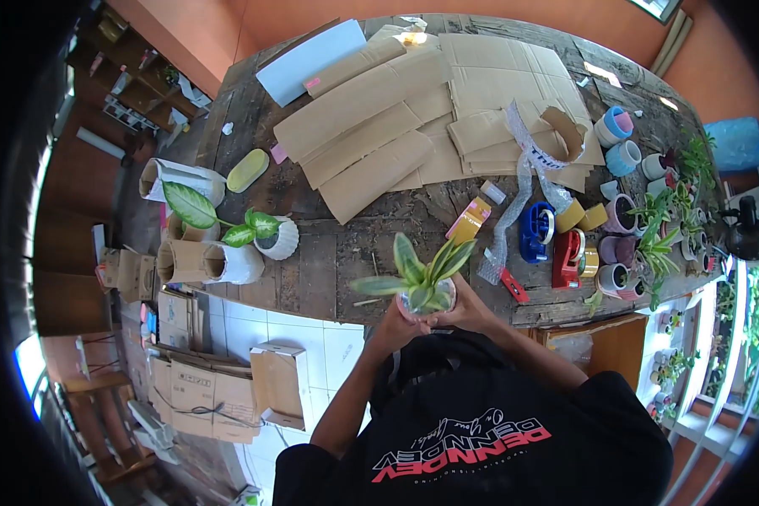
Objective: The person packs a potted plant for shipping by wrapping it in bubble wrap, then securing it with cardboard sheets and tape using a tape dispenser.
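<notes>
Close to my body, at the table's front edge, I hold a potted snake plant (420, 271) with yellow-edged green leaves. My left hand (396, 331) is wrapped round the left side of its pot, and my right hand (468, 310) grips the right side. The pot (440, 305) looks pale pink and is mostly covered by leaves and fingers. Beyond my right hand lie a yellow box (469, 221) and a red box cutter (514, 286). To the left stands a white ribbed pot (279, 239) with a broad-leaved plant (251, 226).
Flat cardboard sheets (363, 110) cover the table's (320, 270) far half. Blue (535, 232) and red (567, 257) tape dispensers, bubble wrap (508, 223) and several potted plants (658, 240) stand at the right. White cardboard-lined tubes (232, 263) and a green oval dish (248, 171) sit left.
</notes>
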`<state>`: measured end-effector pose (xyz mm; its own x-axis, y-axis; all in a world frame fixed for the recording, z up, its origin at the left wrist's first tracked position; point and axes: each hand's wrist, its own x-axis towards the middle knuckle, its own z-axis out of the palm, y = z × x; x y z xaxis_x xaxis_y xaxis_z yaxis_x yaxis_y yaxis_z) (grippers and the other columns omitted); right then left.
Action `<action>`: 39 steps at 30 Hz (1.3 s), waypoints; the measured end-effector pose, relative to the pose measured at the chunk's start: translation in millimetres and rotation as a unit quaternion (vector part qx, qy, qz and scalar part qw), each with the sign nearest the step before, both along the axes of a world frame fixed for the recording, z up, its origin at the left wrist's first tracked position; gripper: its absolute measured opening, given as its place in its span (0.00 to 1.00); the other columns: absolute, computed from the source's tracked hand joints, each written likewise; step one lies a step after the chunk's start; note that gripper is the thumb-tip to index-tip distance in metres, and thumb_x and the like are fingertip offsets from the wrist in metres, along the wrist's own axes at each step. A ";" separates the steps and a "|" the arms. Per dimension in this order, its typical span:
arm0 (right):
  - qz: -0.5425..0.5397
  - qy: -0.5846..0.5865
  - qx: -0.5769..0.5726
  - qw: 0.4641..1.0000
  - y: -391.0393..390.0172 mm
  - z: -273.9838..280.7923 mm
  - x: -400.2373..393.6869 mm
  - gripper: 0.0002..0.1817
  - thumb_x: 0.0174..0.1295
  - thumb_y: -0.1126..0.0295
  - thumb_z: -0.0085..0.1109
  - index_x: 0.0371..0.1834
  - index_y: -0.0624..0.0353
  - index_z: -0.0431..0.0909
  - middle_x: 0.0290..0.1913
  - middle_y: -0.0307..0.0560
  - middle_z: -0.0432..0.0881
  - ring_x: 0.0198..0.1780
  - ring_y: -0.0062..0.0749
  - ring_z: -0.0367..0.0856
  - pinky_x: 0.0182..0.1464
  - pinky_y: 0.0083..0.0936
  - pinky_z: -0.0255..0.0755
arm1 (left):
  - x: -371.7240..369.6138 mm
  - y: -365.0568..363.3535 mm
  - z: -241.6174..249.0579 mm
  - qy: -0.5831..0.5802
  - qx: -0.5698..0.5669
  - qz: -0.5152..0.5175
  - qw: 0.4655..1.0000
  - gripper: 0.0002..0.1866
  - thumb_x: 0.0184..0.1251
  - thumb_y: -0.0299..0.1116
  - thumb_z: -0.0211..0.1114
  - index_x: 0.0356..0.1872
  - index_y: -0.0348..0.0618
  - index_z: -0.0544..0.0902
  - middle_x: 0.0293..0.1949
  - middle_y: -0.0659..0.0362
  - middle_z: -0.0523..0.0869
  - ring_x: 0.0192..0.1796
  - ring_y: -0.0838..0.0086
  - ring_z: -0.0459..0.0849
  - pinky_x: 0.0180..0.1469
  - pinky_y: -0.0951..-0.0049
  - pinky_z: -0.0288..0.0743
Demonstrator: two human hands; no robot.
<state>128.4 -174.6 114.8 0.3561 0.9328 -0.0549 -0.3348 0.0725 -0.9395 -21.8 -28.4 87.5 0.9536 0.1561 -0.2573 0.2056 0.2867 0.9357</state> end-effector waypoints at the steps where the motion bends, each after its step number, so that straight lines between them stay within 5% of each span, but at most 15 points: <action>1: 0.032 -0.027 -0.002 0.999 1.8 0.2 8.4 0.52 0.51 0.69 0.80 0.74 0.61 0.52 0.62 0.45 0.72 0.65 0.29 0.71 0.69 0.30 0.65 | -1.5 8.0 5.2 0.029 0.007 -0.048 0.998 0.35 0.52 0.37 0.84 0.58 0.36 0.75 0.50 0.61 0.84 0.50 0.79 0.83 0.52 0.73 0.80; 3: 0.060 -0.045 -0.004 0.997 5.1 -4.0 17.3 0.50 0.53 0.67 0.78 0.74 0.61 0.53 0.62 0.45 0.71 0.65 0.28 0.71 0.69 0.30 0.65 | -5.3 10.5 -11.0 -0.027 0.128 0.005 0.991 0.33 0.51 0.36 0.84 0.56 0.35 0.77 0.49 0.60 0.84 0.51 0.78 0.84 0.53 0.72 0.80; 5: 0.052 -0.028 -0.004 0.998 8.5 -23.2 16.7 0.46 0.57 0.65 0.74 0.74 0.61 0.54 0.63 0.45 0.70 0.64 0.28 0.71 0.68 0.29 0.65 | 8.6 5.1 21.6 -0.001 -0.092 -0.010 0.996 0.39 0.46 0.36 0.86 0.59 0.36 0.74 0.53 0.56 0.82 0.56 0.73 0.83 0.56 0.70 0.81; 6: 0.048 -0.020 -0.002 0.999 12.7 -33.1 19.3 0.44 0.59 0.65 0.72 0.74 0.61 0.54 0.63 0.45 0.70 0.63 0.28 0.71 0.68 0.29 0.65 | 17.0 -4.3 33.8 -0.019 -0.089 0.068 0.994 0.42 0.45 0.35 0.86 0.61 0.36 0.71 0.55 0.55 0.80 0.57 0.72 0.82 0.57 0.69 0.80; 7: 0.027 -0.146 0.017 0.989 16.4 -37.1 26.8 0.41 0.62 0.65 0.66 0.74 0.61 0.53 0.61 0.45 0.70 0.62 0.28 0.71 0.68 0.29 0.66 | 24.2 -15.4 40.5 -0.036 -0.086 0.146 0.985 0.44 0.43 0.33 0.87 0.62 0.37 0.69 0.58 0.53 0.78 0.58 0.70 0.81 0.59 0.68 0.79; 10: 0.068 0.032 -0.098 0.992 25.9 -18.6 33.8 0.44 0.61 0.66 0.69 0.75 0.63 0.51 0.60 0.45 0.70 0.61 0.28 0.71 0.67 0.29 0.66 | 23.9 -27.6 3.6 -0.021 -0.006 0.274 0.962 0.51 0.40 0.31 0.87 0.66 0.38 0.63 0.62 0.53 0.75 0.60 0.67 0.80 0.62 0.66 0.78; 14: 0.063 0.084 -0.112 0.988 41.8 -0.5 43.9 0.44 0.56 0.73 0.68 0.75 0.61 0.54 0.61 0.44 0.72 0.63 0.29 0.73 0.69 0.29 0.65 | 46.2 -19.7 -2.9 -0.020 0.000 0.323 0.946 0.52 0.41 0.27 0.86 0.68 0.38 0.61 0.62 0.53 0.74 0.61 0.66 0.80 0.68 0.60 0.75; 17: 0.022 0.057 -0.044 0.997 40.4 -24.8 53.3 0.47 0.54 0.72 0.72 0.75 0.63 0.53 0.62 0.46 0.72 0.63 0.29 0.73 0.68 0.29 0.65 | 45.0 1.8 0.6 -0.059 -0.030 0.200 0.978 0.44 0.48 0.23 0.81 0.66 0.38 0.64 0.59 0.53 0.76 0.61 0.67 0.79 0.63 0.67 0.77; 20: 0.010 0.084 -0.061 0.995 29.4 -19.3 69.0 0.51 0.52 0.68 0.77 0.75 0.65 0.51 0.63 0.48 0.73 0.67 0.30 0.70 0.71 0.30 0.62 | 45.1 76.6 -4.7 0.044 0.020 0.033 0.998 0.43 0.55 0.23 0.77 0.71 0.37 0.62 0.64 0.52 0.74 0.64 0.65 0.77 0.66 0.64 0.74; 24: -0.038 0.074 -0.069 0.994 13.2 -37.3 79.2 0.54 0.51 0.63 0.78 0.76 0.65 0.50 0.66 0.49 0.72 0.68 0.32 0.71 0.71 0.31 0.63 | 89.4 161.8 -41.3 0.148 0.153 0.440 0.872 0.46 0.65 0.37 0.74 0.78 0.37 0.55 0.71 0.46 0.70 0.61 0.66 0.80 0.63 0.68 0.75; 26: -0.059 0.076 -0.072 0.993 9.4 -27.6 87.9 0.55 0.51 0.62 0.78 0.76 0.65 0.49 0.67 0.50 0.72 0.68 0.33 0.72 0.71 0.32 0.64 | 99.8 211.8 -92.6 0.191 0.187 0.454 0.850 0.40 0.65 0.40 0.74 0.73 0.34 0.64 0.66 0.48 0.76 0.55 0.70 0.83 0.59 0.70 0.76; 32: -0.155 0.070 -0.104 0.980 -28.1 -25.9 95.4 0.52 0.52 0.61 0.73 0.76 0.66 0.51 0.67 0.50 0.72 0.68 0.35 0.72 0.70 0.32 0.65 | 126.4 208.3 -60.5 0.216 0.140 0.349 0.901 0.27 0.63 0.39 0.75 0.57 0.30 0.80 0.48 0.56 0.86 0.52 0.76 0.80 0.56 0.74 0.72; 36: -0.186 0.079 -0.126 0.971 -47.7 -35.7 96.5 0.44 0.53 0.68 0.64 0.74 0.68 0.56 0.65 0.49 0.72 0.67 0.34 0.72 0.69 0.31 0.66 | 143.7 176.9 -58.9 0.102 -0.104 0.385 0.911 0.17 0.69 0.38 0.70 0.53 0.47 0.77 0.43 0.64 0.84 0.40 0.76 0.83 0.42 0.73 0.73; 39: -0.212 0.064 -0.138 0.965 -53.4 -22.6 94.4 0.42 0.53 0.67 0.62 0.73 0.67 0.57 0.65 0.48 0.72 0.67 0.34 0.72 0.69 0.31 0.66 | 155.9 162.0 -28.9 0.097 -0.112 0.318 0.936 0.17 0.72 0.39 0.66 0.55 0.45 0.74 0.45 0.62 0.85 0.42 0.77 0.85 0.38 0.75 0.78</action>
<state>222.8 -228.0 92.2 0.6761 0.6488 -0.3491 -0.4451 -0.0179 -0.8953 134.0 133.5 58.6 0.6180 0.5981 -0.5102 0.0854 0.5940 0.7999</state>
